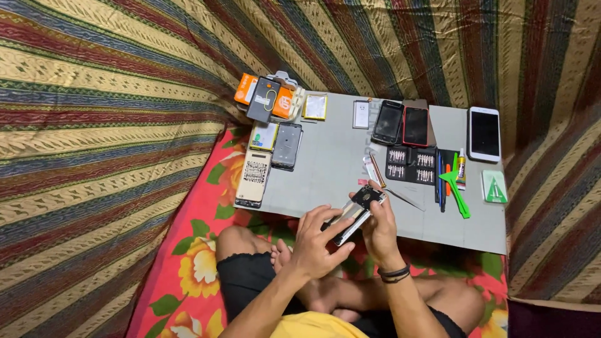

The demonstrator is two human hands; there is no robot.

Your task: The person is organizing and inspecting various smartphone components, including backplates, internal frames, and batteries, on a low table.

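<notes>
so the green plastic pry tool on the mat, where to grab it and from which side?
Grip the green pry tool by its long narrow handle, the end nearest the person, coming from above. The wide head lies up by the glue tube and the screwdrivers; the handle end lies on bare grey mat.

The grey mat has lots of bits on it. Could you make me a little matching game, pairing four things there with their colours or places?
Things:
1. Phone in both hands
2. White phone
3. Pry tool
4. Orange box

Descriptions:
A. green
B. far left corner of the grey mat
C. held over the mat's near edge
D. lying alone at the far right

Pairs: 1-C, 2-D, 3-A, 4-B
</notes>
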